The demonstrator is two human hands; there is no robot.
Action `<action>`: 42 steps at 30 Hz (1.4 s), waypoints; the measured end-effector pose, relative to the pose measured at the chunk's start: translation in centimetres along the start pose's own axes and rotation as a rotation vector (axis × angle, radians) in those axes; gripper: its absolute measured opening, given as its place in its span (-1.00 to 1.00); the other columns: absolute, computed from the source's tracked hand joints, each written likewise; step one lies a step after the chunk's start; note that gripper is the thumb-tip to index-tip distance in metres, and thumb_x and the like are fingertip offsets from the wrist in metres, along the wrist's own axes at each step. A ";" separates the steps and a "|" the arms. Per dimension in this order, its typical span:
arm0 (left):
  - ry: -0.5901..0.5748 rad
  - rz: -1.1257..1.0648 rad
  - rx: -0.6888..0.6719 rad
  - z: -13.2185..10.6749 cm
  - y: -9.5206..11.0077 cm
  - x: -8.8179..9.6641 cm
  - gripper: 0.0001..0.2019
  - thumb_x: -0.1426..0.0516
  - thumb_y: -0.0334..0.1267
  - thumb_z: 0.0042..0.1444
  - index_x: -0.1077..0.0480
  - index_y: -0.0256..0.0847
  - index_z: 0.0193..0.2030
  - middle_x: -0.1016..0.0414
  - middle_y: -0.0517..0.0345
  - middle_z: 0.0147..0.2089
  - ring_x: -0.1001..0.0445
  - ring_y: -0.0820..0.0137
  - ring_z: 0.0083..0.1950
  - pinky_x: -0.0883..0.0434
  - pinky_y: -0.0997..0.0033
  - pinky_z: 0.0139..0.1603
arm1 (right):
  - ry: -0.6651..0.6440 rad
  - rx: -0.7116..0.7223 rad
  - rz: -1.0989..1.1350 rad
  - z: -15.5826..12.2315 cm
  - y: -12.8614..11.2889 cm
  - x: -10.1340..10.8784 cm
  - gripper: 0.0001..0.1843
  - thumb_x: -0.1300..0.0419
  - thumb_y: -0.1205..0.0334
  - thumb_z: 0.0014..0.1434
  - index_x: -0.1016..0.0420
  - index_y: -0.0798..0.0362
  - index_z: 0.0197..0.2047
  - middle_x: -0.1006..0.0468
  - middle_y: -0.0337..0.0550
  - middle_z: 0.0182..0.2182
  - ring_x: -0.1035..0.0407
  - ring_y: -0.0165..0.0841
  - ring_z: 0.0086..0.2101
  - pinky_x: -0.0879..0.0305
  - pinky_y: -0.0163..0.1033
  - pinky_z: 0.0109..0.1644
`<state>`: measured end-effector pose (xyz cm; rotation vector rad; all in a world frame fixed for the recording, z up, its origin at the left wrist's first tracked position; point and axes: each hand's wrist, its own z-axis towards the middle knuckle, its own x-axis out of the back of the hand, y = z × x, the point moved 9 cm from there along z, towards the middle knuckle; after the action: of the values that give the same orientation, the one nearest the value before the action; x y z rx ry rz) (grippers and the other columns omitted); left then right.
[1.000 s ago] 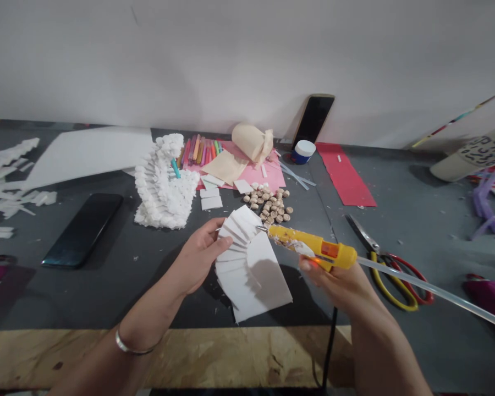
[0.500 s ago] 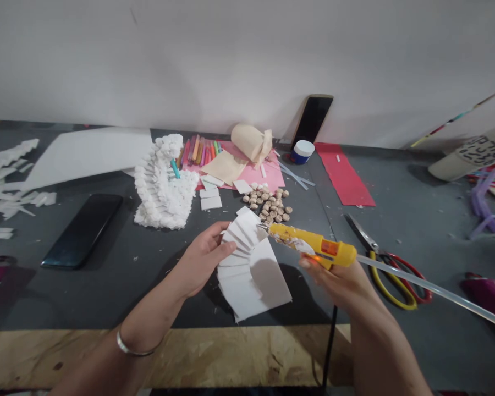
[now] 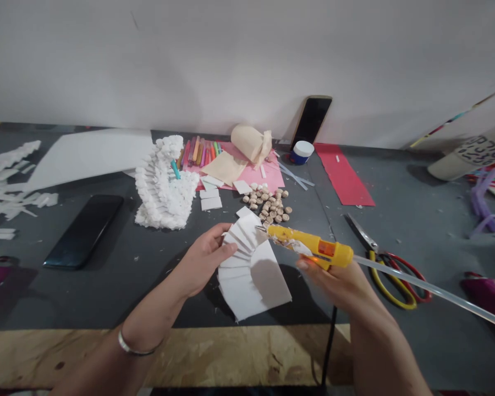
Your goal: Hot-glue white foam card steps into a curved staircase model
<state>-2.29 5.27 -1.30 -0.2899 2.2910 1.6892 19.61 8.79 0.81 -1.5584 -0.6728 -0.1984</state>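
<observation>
My left hand (image 3: 208, 256) pinches the left edge of a white paper or card piece (image 3: 272, 278), its thumb on top. Overlapping white strips fan out in a curve along that piece. In my right hand (image 3: 338, 283) is a yellow hot glue gun (image 3: 309, 242), a long clear glue stick (image 3: 429, 286) running out of its back. The gun's metal nozzle meets the upper strips or hovers just over them; I cannot tell which. Just behind the piece lie several small round wooden-looking discs (image 3: 274, 208) and a few white card squares (image 3: 210, 199).
A white textured staircase-like model (image 3: 165, 187) stands at the back left. Phones lie flat (image 3: 84, 231) and lean on the wall (image 3: 312, 121). Scissors (image 3: 390, 269) rest right of my right hand. A blue jar with a white lid (image 3: 302, 152) and red paper (image 3: 346, 176) are behind.
The glue gun has shifted very slightly left, its nozzle still at the upper strips. My left hand keeps its hold on the white piece.
</observation>
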 end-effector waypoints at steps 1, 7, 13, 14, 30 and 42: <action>0.011 0.002 -0.005 0.0 0.1 0.2 -0.68 -0.28 -0.19 0.07 -0.42 -0.19 -0.04 -0.60 0.06 -0.17 -0.52 0.29 -0.15 -0.39 0.32 -0.09 | -0.001 0.000 0.002 0.0 0.1 0.0 -0.63 -0.25 -0.13 0.03 -0.54 0.04 -0.35 -0.57 -0.13 -0.49 -0.44 -0.28 -0.45 -0.35 -0.23 -0.39; 0.025 -0.010 -0.024 0.2 0.5 0.4 -0.68 -0.27 -0.20 0.07 -0.43 -0.20 -0.04 -0.58 0.07 -0.16 -0.52 0.32 -0.17 -0.40 0.33 -0.09 | -0.019 -0.007 -0.033 -0.1 0.2 0.0 -0.63 -0.23 -0.12 0.07 -0.55 0.04 -0.31 -0.57 -0.14 -0.47 -0.45 -0.27 -0.42 -0.38 -0.22 -0.33; 0.071 -0.024 -0.018 0.2 0.3 1.1 -0.66 -0.29 -0.21 0.05 -0.42 -0.18 -0.02 -0.59 0.07 -0.17 -0.52 0.29 -0.13 -0.41 0.31 -0.06 | -0.081 -0.001 -0.037 -0.2 0.0 -0.4 -0.63 -0.22 -0.11 0.10 -0.57 0.04 -0.30 -0.60 -0.11 -0.42 -0.48 -0.26 -0.38 -0.39 -0.25 -0.32; 0.074 -0.029 -0.018 0.2 0.4 1.1 -0.66 -0.29 -0.21 0.05 -0.42 -0.18 -0.03 -0.60 0.07 -0.16 -0.53 0.29 -0.12 -0.41 0.30 -0.05 | -0.081 -0.009 -0.035 -0.2 0.1 -0.4 -0.63 -0.22 -0.11 0.10 -0.57 0.04 -0.30 -0.61 -0.11 -0.42 -0.48 -0.26 -0.38 -0.39 -0.25 -0.32; 0.102 -0.070 -0.037 0.2 0.8 1.3 -0.67 -0.31 -0.22 0.01 -0.45 -0.22 -0.07 -0.63 0.04 -0.17 -0.56 0.27 -0.15 -0.43 0.29 -0.06 | 0.004 0.017 0.017 -0.1 0.1 0.7 -0.66 -0.25 -0.10 0.08 -0.50 0.04 -0.36 -0.50 -0.19 -0.55 -0.37 -0.33 -0.51 -0.30 -0.27 -0.43; 0.236 -0.194 0.028 0.7 0.8 2.4 -0.69 -0.33 -0.23 -0.12 -0.50 -0.30 -0.21 -0.64 -0.04 -0.23 -0.57 0.21 -0.16 -0.44 0.29 -0.11 | 0.176 -0.158 0.191 3.9 4.8 3.1 -0.41 -0.07 -0.25 0.20 -0.51 0.16 -0.13 -0.59 -0.05 -0.43 -0.48 -0.29 -0.42 -0.32 -0.29 -0.41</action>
<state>-4.71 6.19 -1.58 -0.7160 2.3563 1.5979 23.57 13.62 -2.16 -1.7230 -0.3748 -0.2464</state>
